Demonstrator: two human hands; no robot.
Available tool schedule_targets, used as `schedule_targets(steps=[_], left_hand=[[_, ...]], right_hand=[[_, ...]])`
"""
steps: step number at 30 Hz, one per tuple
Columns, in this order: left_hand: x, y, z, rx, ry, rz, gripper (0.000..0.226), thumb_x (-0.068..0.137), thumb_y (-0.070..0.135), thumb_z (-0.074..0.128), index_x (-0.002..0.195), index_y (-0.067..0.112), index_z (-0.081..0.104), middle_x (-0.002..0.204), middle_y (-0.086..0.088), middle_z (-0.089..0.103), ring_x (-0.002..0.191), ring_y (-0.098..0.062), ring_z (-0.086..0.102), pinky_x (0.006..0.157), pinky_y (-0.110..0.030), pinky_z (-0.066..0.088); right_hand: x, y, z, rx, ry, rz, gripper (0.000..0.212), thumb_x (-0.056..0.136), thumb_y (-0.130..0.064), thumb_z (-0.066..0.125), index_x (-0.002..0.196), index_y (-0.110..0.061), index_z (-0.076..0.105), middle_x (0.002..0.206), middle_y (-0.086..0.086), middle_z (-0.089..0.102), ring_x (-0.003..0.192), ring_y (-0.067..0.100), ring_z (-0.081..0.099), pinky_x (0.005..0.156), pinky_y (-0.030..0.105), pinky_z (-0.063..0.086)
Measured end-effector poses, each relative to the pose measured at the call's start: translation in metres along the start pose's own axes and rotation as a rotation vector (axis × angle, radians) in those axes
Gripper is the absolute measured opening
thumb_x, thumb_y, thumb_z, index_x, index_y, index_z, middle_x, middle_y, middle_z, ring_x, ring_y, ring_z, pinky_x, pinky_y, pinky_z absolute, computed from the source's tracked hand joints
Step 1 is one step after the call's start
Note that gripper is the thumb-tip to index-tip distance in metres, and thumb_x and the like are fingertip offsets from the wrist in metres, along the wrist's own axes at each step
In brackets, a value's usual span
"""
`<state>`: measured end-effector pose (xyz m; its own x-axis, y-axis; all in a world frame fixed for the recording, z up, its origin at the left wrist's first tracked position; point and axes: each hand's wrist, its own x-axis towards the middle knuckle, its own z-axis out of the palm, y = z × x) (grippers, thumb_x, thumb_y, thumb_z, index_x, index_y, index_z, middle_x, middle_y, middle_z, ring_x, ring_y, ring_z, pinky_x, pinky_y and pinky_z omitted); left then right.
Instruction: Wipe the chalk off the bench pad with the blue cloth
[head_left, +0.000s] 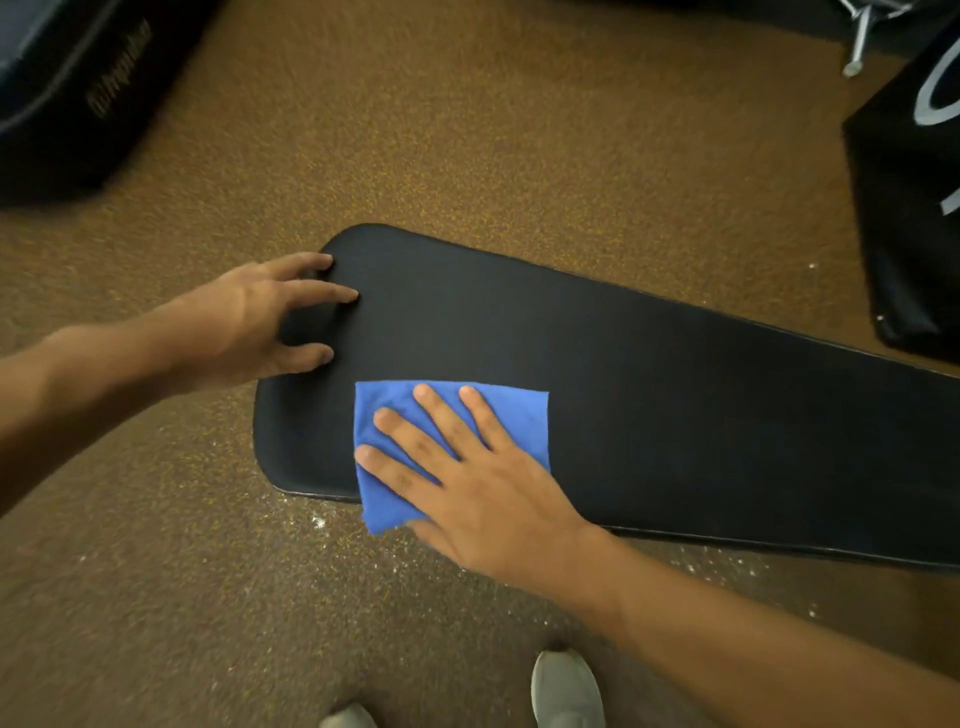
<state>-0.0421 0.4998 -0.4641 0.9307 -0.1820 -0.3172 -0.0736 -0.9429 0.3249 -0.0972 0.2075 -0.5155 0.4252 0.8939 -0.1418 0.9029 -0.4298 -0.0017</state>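
Both hands are working the bench pad, one pressing the blue cloth flat near its rounded end.

Right hand is lying open-palmed on the cloth; left hand is bracing the pad's end, fingers spread. Even pressure and overlapping strokes would serve best. Chalk specks are dotting the floor; no containers are showing.

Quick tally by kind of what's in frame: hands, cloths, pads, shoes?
Bare hands: 2, left hand, right hand
Folded blue cloth: 1
Long black bench pad: 1
Pale grey shoes: 2
Total: 6
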Motion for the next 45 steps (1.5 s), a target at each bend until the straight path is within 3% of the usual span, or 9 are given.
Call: schedule_targets(steps=[2,5,10,16,23,27,33,38,45], left_hand=[[0.0,0.0,0.0,-0.004,-0.003,-0.005,0.07,0.076,0.058,0.072,0.141,0.043,0.05,0.16,-0.005,0.034,0.142,-0.031,0.041,0.116,-0.05,0.036],[0.0,0.005,-0.003,-0.007,0.003,-0.006,0.067,0.081,0.036,0.079,0.142,0.034,0.052,0.161,-0.009,0.033,0.141,-0.032,0.041,0.117,-0.045,0.034],[0.001,0.006,-0.005,0.026,-0.023,-0.013,0.067,0.085,0.037,0.075,0.146,0.033,0.047,0.163,-0.009,0.028,0.144,-0.031,0.036,0.118,-0.04,0.028],[0.003,0.005,-0.004,0.034,-0.03,-0.018,0.068,0.085,0.037,0.076,0.146,0.031,0.048,0.163,-0.01,0.028,0.145,-0.03,0.036,0.118,-0.036,0.025],[0.003,0.0,0.0,0.024,-0.046,-0.024,0.069,0.086,0.042,0.073,0.148,0.036,0.044,0.164,-0.007,0.024,0.144,-0.032,0.036,0.12,-0.043,0.028],[0.004,-0.001,0.002,0.014,-0.037,-0.022,0.069,0.086,0.042,0.073,0.148,0.036,0.044,0.165,-0.006,0.023,0.145,-0.032,0.034,0.12,-0.045,0.028],[0.007,-0.003,0.002,0.031,-0.036,-0.019,0.069,0.085,0.04,0.075,0.147,0.036,0.046,0.164,-0.006,0.025,0.143,-0.032,0.037,0.12,-0.044,0.028],[0.005,0.004,-0.001,0.046,-0.049,-0.027,0.069,0.086,0.038,0.074,0.149,0.031,0.044,0.165,-0.009,0.023,0.145,-0.031,0.034,0.119,-0.034,0.022],[0.006,0.0,0.0,0.049,-0.036,-0.019,0.07,0.085,0.04,0.074,0.148,0.032,0.044,0.164,-0.01,0.024,0.141,-0.034,0.039,0.119,-0.037,0.025]], right_hand=[[-0.009,-0.001,0.002,-0.02,0.016,-0.006,0.066,0.104,-0.04,0.033,0.164,-0.024,0.013,0.172,0.007,0.014,0.157,0.039,0.009,0.124,0.06,0.012],[-0.043,0.016,0.003,-0.034,-0.006,-0.062,0.073,0.103,-0.034,0.047,0.165,-0.024,0.009,0.173,0.006,0.009,0.158,0.037,0.003,0.126,0.057,0.013],[-0.058,0.042,0.001,-0.09,-0.084,-0.077,0.082,0.097,-0.05,0.057,0.164,-0.025,0.018,0.171,0.007,0.017,0.157,0.038,0.013,0.123,0.058,0.023],[0.005,0.001,-0.002,-0.074,0.015,-0.074,0.069,0.1,-0.044,0.034,0.164,-0.022,0.015,0.171,0.007,0.019,0.156,0.041,0.015,0.122,0.062,0.02],[-0.023,0.017,-0.002,-0.096,-0.045,-0.167,0.083,0.096,-0.029,0.055,0.165,-0.023,0.011,0.173,0.007,0.012,0.158,0.038,0.009,0.126,0.055,0.013],[-0.002,0.007,-0.003,-0.11,-0.023,-0.155,0.077,0.096,-0.033,0.051,0.164,-0.022,0.016,0.171,0.007,0.018,0.156,0.041,0.016,0.123,0.059,0.022],[0.052,-0.037,-0.002,-0.094,0.054,-0.119,0.072,0.1,-0.029,0.039,0.164,-0.019,0.008,0.172,0.006,0.014,0.156,0.042,0.014,0.123,0.061,0.016],[0.019,-0.016,-0.003,-0.085,0.012,-0.179,0.076,0.094,-0.021,0.037,0.165,-0.02,0.009,0.172,0.006,0.012,0.157,0.039,0.01,0.125,0.055,0.017],[0.062,-0.032,-0.006,-0.039,0.045,-0.147,0.073,0.101,-0.041,0.043,0.164,-0.021,0.013,0.172,0.005,0.015,0.157,0.038,0.011,0.123,0.058,0.016]])
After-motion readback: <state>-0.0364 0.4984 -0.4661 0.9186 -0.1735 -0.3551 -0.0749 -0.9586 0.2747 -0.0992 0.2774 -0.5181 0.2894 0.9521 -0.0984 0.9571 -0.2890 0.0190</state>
